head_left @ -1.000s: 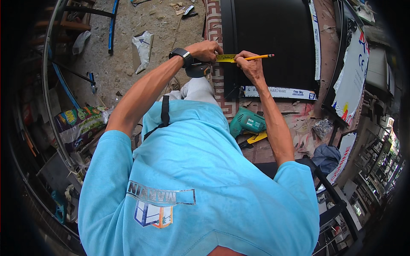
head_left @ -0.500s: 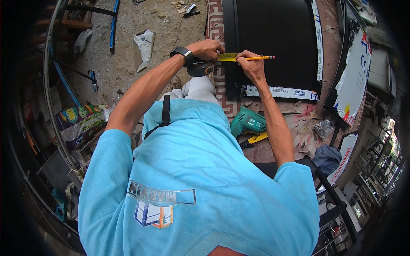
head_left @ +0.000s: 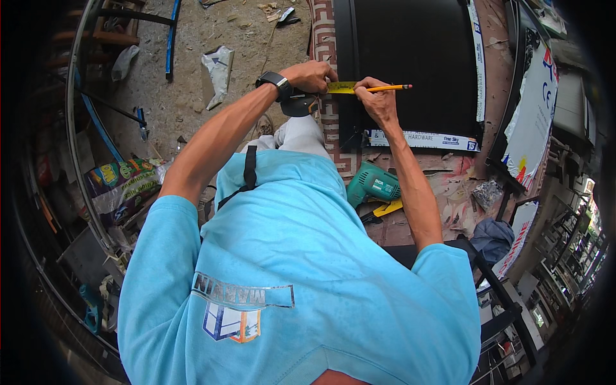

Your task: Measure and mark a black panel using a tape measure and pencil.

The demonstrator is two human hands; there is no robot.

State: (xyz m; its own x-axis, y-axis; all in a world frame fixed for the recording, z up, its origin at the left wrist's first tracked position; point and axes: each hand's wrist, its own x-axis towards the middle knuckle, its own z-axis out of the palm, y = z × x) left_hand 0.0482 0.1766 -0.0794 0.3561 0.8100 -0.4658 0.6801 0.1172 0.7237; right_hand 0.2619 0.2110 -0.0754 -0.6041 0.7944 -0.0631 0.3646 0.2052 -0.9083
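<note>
A short length of yellow tape measure blade (head_left: 341, 87) runs between my two hands, over the left edge of a black framed panel (head_left: 410, 70). My left hand (head_left: 310, 77), with a dark band on its wrist, is closed at the blade's left end; its fingertips are partly hidden. A yellow pencil (head_left: 394, 87) is gripped in my right hand (head_left: 377, 99), eraser end pointing right. The pencil's tip is hidden by the fingers, which are beside the blade's right end. Below my left hand is a dark rounded thing (head_left: 299, 105) I cannot make out clearly.
A green power drill (head_left: 374, 184) lies below the panel, next to a yellow-and-black tool (head_left: 387, 208). Film-covered frame pieces (head_left: 529, 109) stand at the right. Metal bars (head_left: 96, 128) and a printed sack (head_left: 122, 183) are at the left; scraps litter the floor.
My right hand and the pencil have shifted very slightly left. My left hand stays almost where it was.
</note>
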